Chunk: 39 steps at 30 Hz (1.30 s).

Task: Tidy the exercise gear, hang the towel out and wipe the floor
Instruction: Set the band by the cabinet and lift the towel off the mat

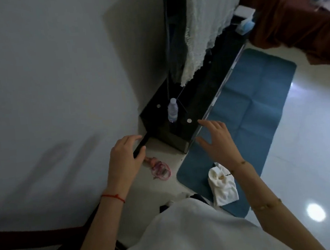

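Note:
A pale towel (207, 26) hangs spread out over something above the long black cabinet (200, 99). A blue exercise mat (259, 103) lies flat on the floor beside the cabinet. A crumpled white cloth (224, 185) rests on the mat's near end. A pink resistance band (160, 168) lies on the floor near the cabinet's corner. My left hand (125, 154) hovers with loosely bent fingers by the cabinet's near corner, holding nothing. My right hand (214, 138) hangs spread and empty over the mat's edge.
A plastic water bottle (172, 110) stands on the black cabinet top. A white wall (45, 86) runs along the left. A brown bed cover (294, 11) fills the top right, with a blue face mask (245, 26) nearby. The floor (313, 150) is glossy and pale.

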Tool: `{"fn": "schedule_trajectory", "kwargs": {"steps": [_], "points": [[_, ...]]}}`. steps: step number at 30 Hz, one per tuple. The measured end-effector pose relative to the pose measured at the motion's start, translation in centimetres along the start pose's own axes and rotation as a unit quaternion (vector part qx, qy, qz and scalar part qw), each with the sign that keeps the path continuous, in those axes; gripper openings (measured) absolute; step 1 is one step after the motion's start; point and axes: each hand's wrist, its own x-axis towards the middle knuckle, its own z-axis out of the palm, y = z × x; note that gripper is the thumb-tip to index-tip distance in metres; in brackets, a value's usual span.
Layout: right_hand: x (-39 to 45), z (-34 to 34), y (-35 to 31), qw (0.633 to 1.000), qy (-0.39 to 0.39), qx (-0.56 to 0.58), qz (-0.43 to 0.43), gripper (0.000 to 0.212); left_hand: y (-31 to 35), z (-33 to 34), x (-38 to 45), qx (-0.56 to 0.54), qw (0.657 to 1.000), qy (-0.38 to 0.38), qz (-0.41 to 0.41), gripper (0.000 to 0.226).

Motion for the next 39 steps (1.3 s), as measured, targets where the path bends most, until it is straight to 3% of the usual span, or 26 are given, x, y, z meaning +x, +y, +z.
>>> {"fn": "schedule_trajectory", "kwargs": {"steps": [12, 24, 30, 39], "points": [[-13.3, -8.1, 10.4, 0.984, 0.128, 0.002, 0.127, 0.052, 14.5, 7.4, -1.4, -0.015, 0.979, -0.119, 0.166, 0.035], [-24.5, -20.9, 27.2, 0.974, 0.141, -0.024, 0.176, 0.052, 33.2, 20.5, -7.8, -0.046, 0.968, -0.152, 0.193, 0.035], [-24.8, -24.9, 33.8, 0.972, 0.135, -0.021, 0.191, 0.052, 39.0, 24.9, -7.8, -0.043, 0.968, -0.164, 0.187, 0.035], [-18.6, -30.1, 43.4, 0.977, 0.122, -0.014, 0.175, 0.051, 46.9, 32.4, -2.4, -0.044, 0.969, -0.171, 0.171, 0.035]]}}
